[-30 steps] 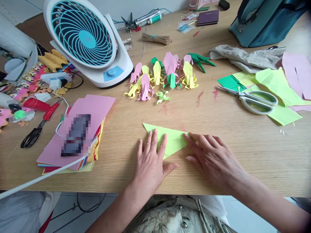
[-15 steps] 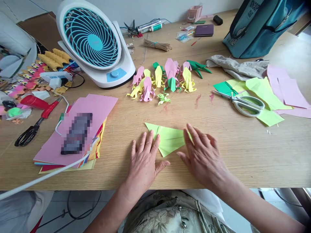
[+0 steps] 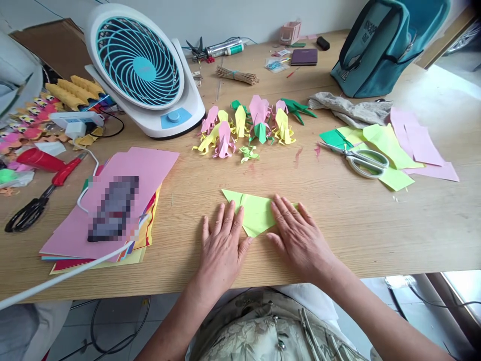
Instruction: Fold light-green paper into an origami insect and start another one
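Observation:
A light green sheet of folded paper (image 3: 256, 213) lies flat on the wooden table in front of me, with a pointed corner at its upper left and another toward me. My left hand (image 3: 222, 240) rests palm down, its fingers spread and the tips on the paper's left part. Flat across the right part lies my right hand (image 3: 296, 235), fingers stretched out and covering that end of the paper. Beyond the sheet, several folded paper frogs (image 3: 259, 110) in pink, yellow and green stand in a cluster.
A white fan (image 3: 145, 70) stands at the back left. Left of my hands lies a stack of coloured paper (image 3: 67, 230) with a blurred dark object on top. Scissors (image 3: 366, 163) lie on paper scraps at the right. Behind them are a grey cloth (image 3: 349, 109) and a teal bag (image 3: 376, 55).
My right hand has slid left and flattened over the right end of the green paper. My left hand has hardly moved. The view has shifted slightly.

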The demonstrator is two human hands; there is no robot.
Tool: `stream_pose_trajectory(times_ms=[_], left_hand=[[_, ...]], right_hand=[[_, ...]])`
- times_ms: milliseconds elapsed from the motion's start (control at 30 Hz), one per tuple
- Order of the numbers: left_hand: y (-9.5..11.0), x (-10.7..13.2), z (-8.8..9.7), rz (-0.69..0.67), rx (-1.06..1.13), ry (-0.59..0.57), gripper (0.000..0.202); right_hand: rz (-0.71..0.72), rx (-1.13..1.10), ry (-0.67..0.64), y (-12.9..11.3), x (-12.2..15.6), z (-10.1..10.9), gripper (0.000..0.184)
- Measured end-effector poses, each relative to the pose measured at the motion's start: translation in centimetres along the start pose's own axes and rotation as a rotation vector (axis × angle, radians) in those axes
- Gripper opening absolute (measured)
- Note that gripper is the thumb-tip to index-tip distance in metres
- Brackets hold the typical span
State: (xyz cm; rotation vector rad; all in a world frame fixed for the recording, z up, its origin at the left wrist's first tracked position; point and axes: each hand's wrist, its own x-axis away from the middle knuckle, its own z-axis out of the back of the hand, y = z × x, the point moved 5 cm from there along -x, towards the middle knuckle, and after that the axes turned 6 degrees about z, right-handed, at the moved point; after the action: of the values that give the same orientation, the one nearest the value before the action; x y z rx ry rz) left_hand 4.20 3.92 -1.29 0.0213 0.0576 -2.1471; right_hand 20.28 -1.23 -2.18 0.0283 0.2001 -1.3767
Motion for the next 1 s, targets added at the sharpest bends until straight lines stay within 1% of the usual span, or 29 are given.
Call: stream_pose_trajectory(times_ms=[100,200,267,333,367,400,467,500,533,567,600,633,667,733,867,1000], left_hand=[[-0.1,0.0,-0.2,0.011,0.005,-0.012,0.06],[-0.7,-0.2,0.0,0.025,0.022,-0.055,0.064],[-1.0,-0.5,0.7,0.057,0.032,-0.083,0.07],[-0.7,-1.0,1.9,0.095,0.031,-0.056,0.075],[-0.1,-1.3,2.7,0.094,0.026,-0.007,0.077],[0.9,-1.7,3.3,0.061,0.03,0.032,0.079],[3.9,-2.6,3.7,-0.134,0.077,0.049,0.079],[5.3,-3.0,3.5,-0.238,0.104,0.037,0.078],[6.5,-3.5,3.1,-0.315,0.122,0.012,0.075],[7.2,-3.9,2.5,-0.343,0.134,-0.018,0.073],[7.5,-4.3,1.8,-0.32,0.141,-0.049,0.073],[7.4,-4.7,1.1,-0.29,0.145,-0.077,0.074],[7.3,-4.8,0.6,-0.289,0.148,-0.103,0.074],[6.5,-4.8,0.0,-0.262,0.145,-0.104,0.075],[4.0,-4.0,-0.1,-0.169,0.102,-0.064,0.082],[1.7,-3.4,-0.1,-0.065,0.048,-0.024,0.077]], right_hand=[[-0.084,0.069,0.037,1.5,1.4,0.0,0.065],[-0.088,0.089,0.035,2.0,1.8,-0.1,0.068],[-0.087,0.088,0.039,2.0,1.8,-0.2,0.07],[-0.087,0.088,0.053,1.9,1.8,-0.2,0.072],[-0.087,0.088,0.061,1.9,1.8,-0.2,0.073],[-0.084,0.089,0.07,1.9,1.8,-0.2,0.074],[-0.065,0.087,0.088,2.0,1.9,-0.3,0.073],[-0.054,0.085,0.094,2.0,2.0,-0.4,0.073],[-0.044,0.083,0.101,2.0,2.1,-0.4,0.072],[-0.037,0.081,0.106,2.0,2.1,-0.4,0.071],[-0.036,0.078,0.108,2.0,2.1,-0.3,0.071],[-0.039,0.075,0.107,2.0,2.1,-0.3,0.071],[-0.044,0.071,0.106,2.0,2.1,-0.2,0.07],[-0.052,0.063,0.096,2.0,2.0,-0.1,0.069],[-0.07,0.064,0.073,1.9,1.8,0.0,0.066],[-0.091,0.08,0.056,1.8,1.8,0.0,0.064]])
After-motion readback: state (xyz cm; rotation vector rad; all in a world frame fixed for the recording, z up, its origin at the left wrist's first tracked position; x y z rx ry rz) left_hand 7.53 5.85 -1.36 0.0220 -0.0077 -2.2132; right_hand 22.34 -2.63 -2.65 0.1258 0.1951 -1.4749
